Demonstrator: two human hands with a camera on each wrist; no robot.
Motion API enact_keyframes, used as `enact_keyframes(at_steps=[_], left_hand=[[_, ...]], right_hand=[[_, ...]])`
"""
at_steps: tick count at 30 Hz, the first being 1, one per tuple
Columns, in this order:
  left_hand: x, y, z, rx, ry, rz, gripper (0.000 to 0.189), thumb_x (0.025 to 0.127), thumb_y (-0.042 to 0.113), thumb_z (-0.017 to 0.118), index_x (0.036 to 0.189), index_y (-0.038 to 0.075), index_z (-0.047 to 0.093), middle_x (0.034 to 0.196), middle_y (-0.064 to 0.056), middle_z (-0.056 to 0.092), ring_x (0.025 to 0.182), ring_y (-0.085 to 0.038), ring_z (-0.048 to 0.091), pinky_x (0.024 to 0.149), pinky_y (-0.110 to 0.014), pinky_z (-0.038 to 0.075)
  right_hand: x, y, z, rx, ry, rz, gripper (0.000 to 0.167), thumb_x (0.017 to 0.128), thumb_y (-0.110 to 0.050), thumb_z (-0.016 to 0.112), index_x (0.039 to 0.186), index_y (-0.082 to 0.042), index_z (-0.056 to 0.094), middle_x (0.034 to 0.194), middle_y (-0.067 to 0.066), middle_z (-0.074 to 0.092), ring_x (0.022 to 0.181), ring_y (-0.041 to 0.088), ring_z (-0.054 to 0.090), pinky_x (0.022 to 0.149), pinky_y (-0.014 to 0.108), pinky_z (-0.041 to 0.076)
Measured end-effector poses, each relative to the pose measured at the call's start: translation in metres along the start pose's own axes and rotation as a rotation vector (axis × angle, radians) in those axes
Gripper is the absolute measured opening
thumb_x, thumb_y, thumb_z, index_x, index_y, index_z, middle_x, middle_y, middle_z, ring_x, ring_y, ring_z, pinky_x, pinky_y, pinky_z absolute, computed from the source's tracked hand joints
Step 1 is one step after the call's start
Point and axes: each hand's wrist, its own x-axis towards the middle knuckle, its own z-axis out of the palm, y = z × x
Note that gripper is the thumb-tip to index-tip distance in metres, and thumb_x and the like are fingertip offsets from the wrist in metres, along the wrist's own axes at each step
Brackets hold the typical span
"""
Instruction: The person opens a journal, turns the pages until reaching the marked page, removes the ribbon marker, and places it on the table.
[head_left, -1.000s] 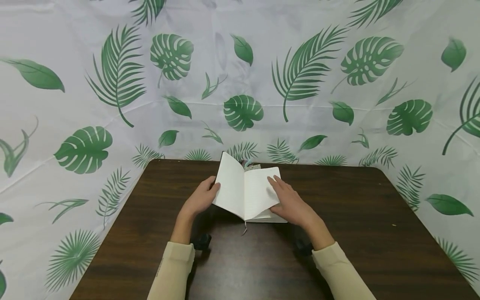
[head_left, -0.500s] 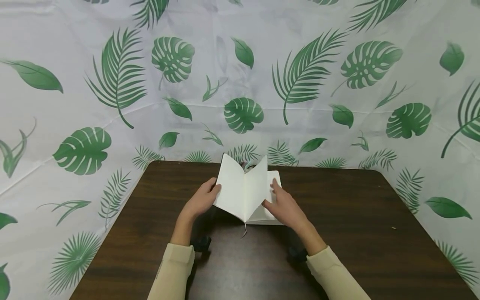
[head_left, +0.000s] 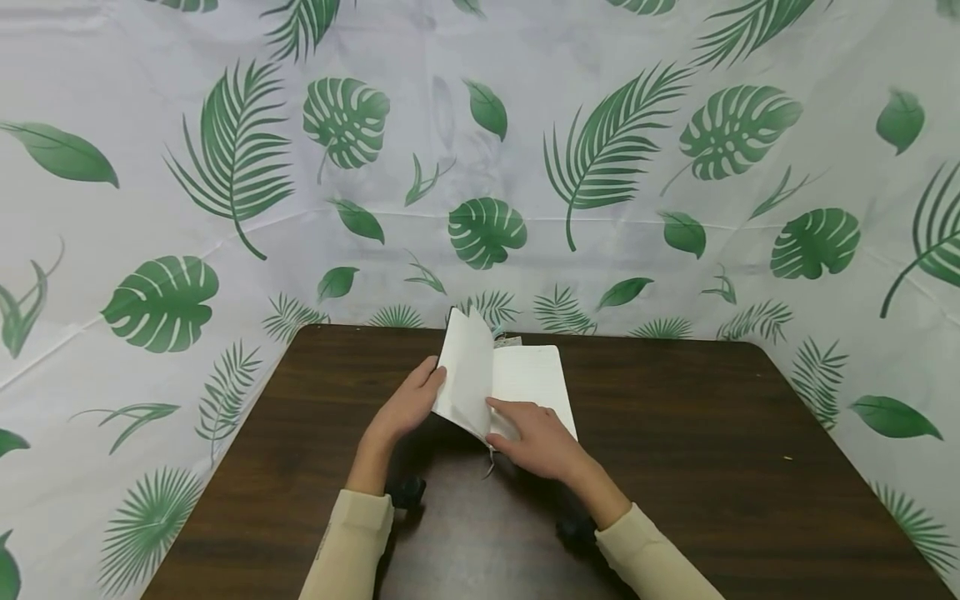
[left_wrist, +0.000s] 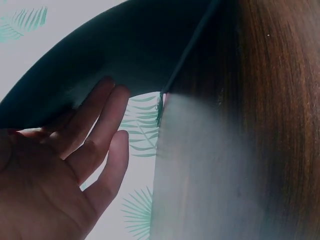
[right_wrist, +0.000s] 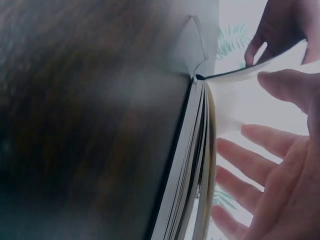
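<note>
An open notebook (head_left: 534, 371) with pale pages lies toward the back of the table, its left side raised at a slant. My left hand (head_left: 405, 404) grips that raised side, thumb over the page edge. Behind the dark cover (left_wrist: 145, 45), the left hand's fingers (left_wrist: 117, 107) support it in the left wrist view. My right hand (head_left: 536, 442) reaches across the right page, its fingertips at a turned leaf near the fold. In the right wrist view, the right hand's fingers (right_wrist: 245, 157) are spread and extended beside the page stack (right_wrist: 205, 150). A thin ribbon (head_left: 489, 467) hangs from the spine.
The dark wood table (head_left: 712, 467) extends on both sides of the notebook. A small multicoloured item (head_left: 498, 331) shows at the notebook's far edge. Behind stands a white leaf-print cloth (head_left: 420, 275). Dark wrist devices (head_left: 408, 492) sit below the hands.
My right hand has moved left across the notebook, turning a leaf from the right side over to the left. The left hand has kept its grip on the raised side.
</note>
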Motion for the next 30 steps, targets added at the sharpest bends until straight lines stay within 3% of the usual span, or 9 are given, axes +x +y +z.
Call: enact_keyframes(at_steps=[5, 9, 12, 15, 21, 30], left_hand=[[0.003, 0.0, 0.003, -0.029, 0.013, -0.005, 0.061, 0.119, 0.036, 0.031, 0.169, 0.006, 0.013, 0.141, -0.027, 0.054, 0.123, -0.036, 0.064, 0.11, -0.056, 0.048], [0.003, 0.001, 0.005, -0.033, 0.018, -0.026, 0.069, 0.117, 0.046, 0.037, 0.17, 0.009, 0.012, 0.148, -0.027, 0.051, 0.131, -0.038, 0.061, 0.116, -0.059, 0.044], [0.002, 0.002, 0.007, -0.048, 0.021, -0.045, 0.072, 0.115, 0.053, 0.04, 0.17, 0.012, 0.018, 0.155, -0.023, 0.049, 0.139, -0.038, 0.056, 0.122, -0.061, 0.038], [0.002, 0.001, 0.007, -0.05, 0.022, -0.041, 0.067, 0.116, 0.049, 0.04, 0.168, 0.011, 0.025, 0.157, -0.021, 0.05, 0.14, -0.036, 0.055, 0.122, -0.062, 0.037], [0.001, -0.001, 0.005, 0.027, 0.066, -0.007, 0.05, 0.117, 0.03, 0.039, 0.16, 0.005, 0.043, 0.137, -0.02, 0.064, 0.115, -0.029, 0.065, 0.106, -0.053, 0.049], [0.0, -0.003, 0.002, 0.032, 0.081, -0.021, 0.042, 0.116, 0.026, 0.042, 0.144, 0.002, 0.061, 0.115, -0.018, 0.073, 0.095, -0.02, 0.069, 0.088, -0.038, 0.055]], right_hand=[[-0.002, -0.006, 0.001, -0.023, -0.03, 0.015, 0.064, 0.103, -0.046, 0.069, 0.16, -0.022, 0.054, 0.155, 0.003, 0.062, 0.144, 0.029, 0.057, 0.112, 0.064, 0.041], [-0.003, -0.007, 0.003, -0.033, -0.055, 0.007, 0.066, 0.104, -0.049, 0.068, 0.163, -0.025, 0.05, 0.158, 0.003, 0.06, 0.148, 0.03, 0.053, 0.116, 0.065, 0.037], [-0.003, -0.008, 0.003, -0.034, -0.063, 0.0, 0.067, 0.104, -0.05, 0.068, 0.164, -0.027, 0.048, 0.16, 0.002, 0.058, 0.15, 0.03, 0.052, 0.117, 0.065, 0.036], [-0.003, -0.007, 0.004, -0.035, -0.069, -0.001, 0.068, 0.104, -0.049, 0.069, 0.164, -0.028, 0.047, 0.16, 0.003, 0.058, 0.15, 0.031, 0.051, 0.118, 0.066, 0.036], [-0.002, -0.001, -0.001, -0.037, -0.046, -0.042, 0.062, 0.105, -0.042, 0.069, 0.161, -0.022, 0.052, 0.156, 0.006, 0.061, 0.146, 0.033, 0.054, 0.113, 0.065, 0.041], [-0.003, 0.016, -0.017, -0.111, -0.054, -0.01, 0.049, 0.106, -0.035, 0.068, 0.149, -0.013, 0.064, 0.155, 0.011, 0.062, 0.146, 0.037, 0.054, 0.114, 0.067, 0.042]])
